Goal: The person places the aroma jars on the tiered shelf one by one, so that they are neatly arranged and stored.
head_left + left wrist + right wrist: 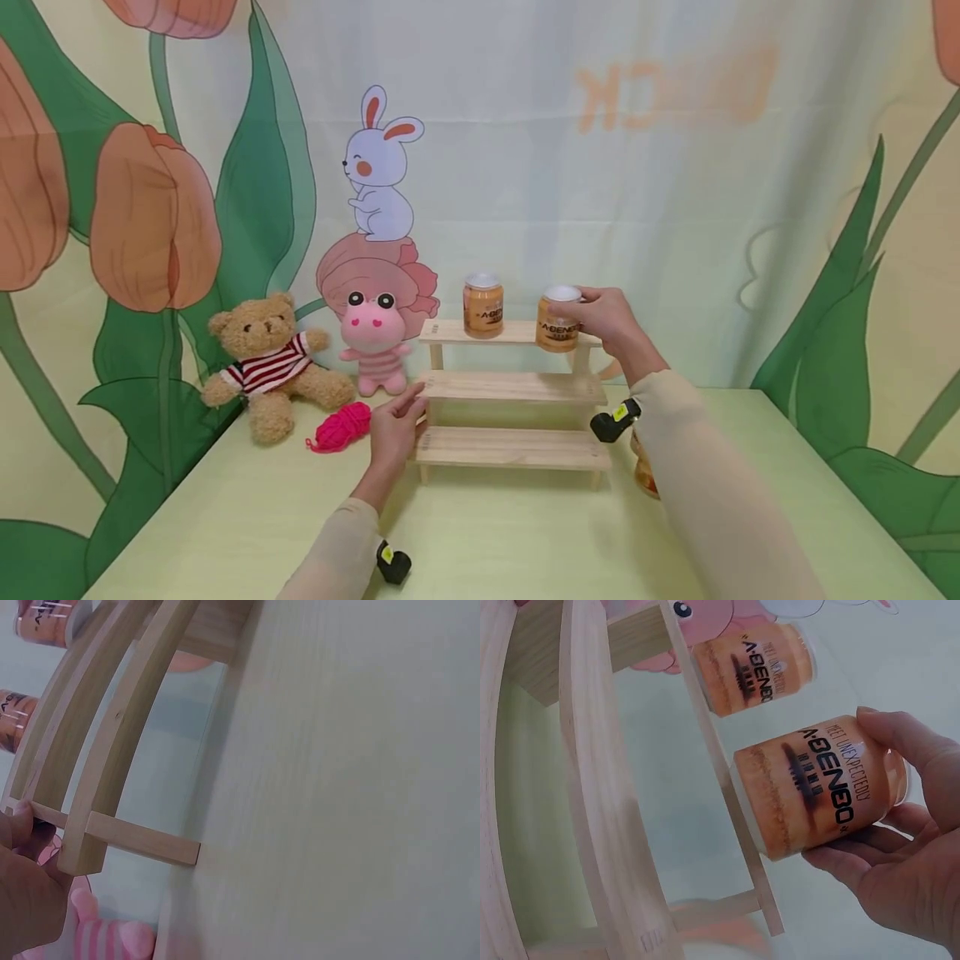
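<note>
1. The landmark is the pale wooden three-tier shelf (517, 387), standing on the light yellow-green table (517, 542).
2. At the shelf's left end, the left hand (395, 429) grips the side by the middle tier, its thumb and fingers closed about the wood.
3. At the right end of the shelf's top tier, the right hand (609, 321) holds an orange cylindrical jar with a white top and dark lettering (557, 329), thumb and fingers round its upper part. Whether its base touches the tier I cannot tell.
4. A matching orange jar (483, 308) stands upright on the top tier, left of the held one.
5. Left of the shelf sit a pink plush toy with a striped body (375, 333), a bright pink yarn skein (341, 427) and a brown teddy bear in a red-and-white striped shirt (270, 358).
6. Right of the shelf, an amber container (645, 471) is mostly hidden by the sleeve.
</note>
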A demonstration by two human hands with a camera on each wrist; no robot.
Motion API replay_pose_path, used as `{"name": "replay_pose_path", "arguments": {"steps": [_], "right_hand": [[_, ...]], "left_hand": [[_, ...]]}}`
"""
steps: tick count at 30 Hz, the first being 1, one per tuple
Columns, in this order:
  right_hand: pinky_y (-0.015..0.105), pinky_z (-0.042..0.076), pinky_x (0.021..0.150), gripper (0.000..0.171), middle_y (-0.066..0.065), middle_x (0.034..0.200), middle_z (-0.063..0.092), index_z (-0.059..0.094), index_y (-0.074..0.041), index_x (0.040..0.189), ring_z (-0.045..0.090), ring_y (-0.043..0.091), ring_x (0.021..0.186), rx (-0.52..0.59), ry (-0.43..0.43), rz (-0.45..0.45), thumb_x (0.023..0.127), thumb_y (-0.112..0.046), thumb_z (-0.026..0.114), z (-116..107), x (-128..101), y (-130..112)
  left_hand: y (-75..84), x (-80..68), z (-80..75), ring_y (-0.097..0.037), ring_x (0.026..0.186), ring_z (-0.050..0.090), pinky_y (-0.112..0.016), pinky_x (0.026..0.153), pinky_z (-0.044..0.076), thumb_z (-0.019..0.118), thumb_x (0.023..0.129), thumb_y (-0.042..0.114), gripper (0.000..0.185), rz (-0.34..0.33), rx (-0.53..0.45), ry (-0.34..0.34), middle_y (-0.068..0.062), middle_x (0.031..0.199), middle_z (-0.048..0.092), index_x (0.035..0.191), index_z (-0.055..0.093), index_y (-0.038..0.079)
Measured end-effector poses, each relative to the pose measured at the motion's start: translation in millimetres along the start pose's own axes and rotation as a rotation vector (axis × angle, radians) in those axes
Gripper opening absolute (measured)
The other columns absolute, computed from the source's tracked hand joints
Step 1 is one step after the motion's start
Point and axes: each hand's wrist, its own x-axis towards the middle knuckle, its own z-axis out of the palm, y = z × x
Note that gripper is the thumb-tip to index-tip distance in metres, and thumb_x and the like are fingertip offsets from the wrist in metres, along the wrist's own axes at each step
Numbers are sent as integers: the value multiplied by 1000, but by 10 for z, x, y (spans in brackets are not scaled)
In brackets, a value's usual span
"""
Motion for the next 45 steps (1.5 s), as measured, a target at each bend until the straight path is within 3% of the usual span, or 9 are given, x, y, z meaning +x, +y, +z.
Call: {"name": "replay_pose_path", "arguments": {"steps": [4, 11, 15, 22, 26, 32, 40, 45], "right_hand": [[41, 50, 102, 67, 17, 137, 54, 52, -3, 144, 54, 28, 124, -6, 0, 6, 89, -29, 77, 50, 97, 8], [45, 44, 108, 72, 16, 142, 50, 46, -6, 149, 47, 30, 132, -21, 63, 51, 90, -33, 76, 114, 192, 8], [47, 38, 113, 71, 14, 143, 49, 47, -7, 149, 40, 31, 138, -14, 78, 51, 90, -35, 75, 149, 217, 25], [49, 36, 114, 62, 12, 140, 53, 54, -11, 145, 41, 30, 136, 6, 79, 36, 91, -35, 75, 142, 279, 13], [48, 35, 115, 75, 14, 148, 45, 41, -12, 153, 37, 31, 141, 0, 51, 52, 91, -37, 75, 114, 259, 23], [50, 28, 119, 98, 17, 161, 25, 14, -15, 162, 23, 32, 148, -42, 9, 41, 90, -41, 75, -7, 100, 33], [48, 27, 119, 88, 10, 161, 30, 23, -10, 159, 28, 26, 147, -85, -57, -72, 92, -39, 73, -195, -342, -82], [46, 31, 118, 84, 9, 158, 36, 30, -9, 157, 34, 24, 144, -80, -53, -107, 92, -39, 74, -337, -701, -51]], "left_hand": [[27, -13, -14, -41, 108, 63, -49, 85, 57, 66, 96, 1, 32, -8, -3, -2, -26, 104, 68, 127, 65, -7], [-304, 168, 10, -28, 104, 67, -42, 83, 59, 69, 95, 9, 32, -23, 6, 15, -15, 100, 70, 127, 69, 4], [-314, 151, 37, -28, 103, 67, -39, 81, 60, 69, 95, 9, 30, -12, 3, 28, -17, 102, 70, 125, 71, 4], [-315, 178, 70, -29, 104, 67, -40, 82, 59, 71, 94, 11, 32, -15, -17, 17, -16, 102, 71, 125, 71, 4], [-316, 187, 66, -27, 104, 67, -41, 83, 59, 70, 95, 10, 31, -5, -23, 14, -15, 102, 71, 125, 70, 4], [-336, 157, 29, -21, 97, 69, -40, 81, 59, 70, 94, 8, 30, -6, -4, 36, -17, 102, 72, 124, 71, 3], [-336, 158, 16, -25, 100, 69, -39, 79, 60, 70, 94, 9, 30, 6, 18, 37, -18, 103, 71, 124, 71, 4], [-358, 182, 29, -28, 102, 68, -42, 81, 59, 70, 94, 7, 30, -4, 11, 37, -19, 102, 71, 124, 71, 4]]}}
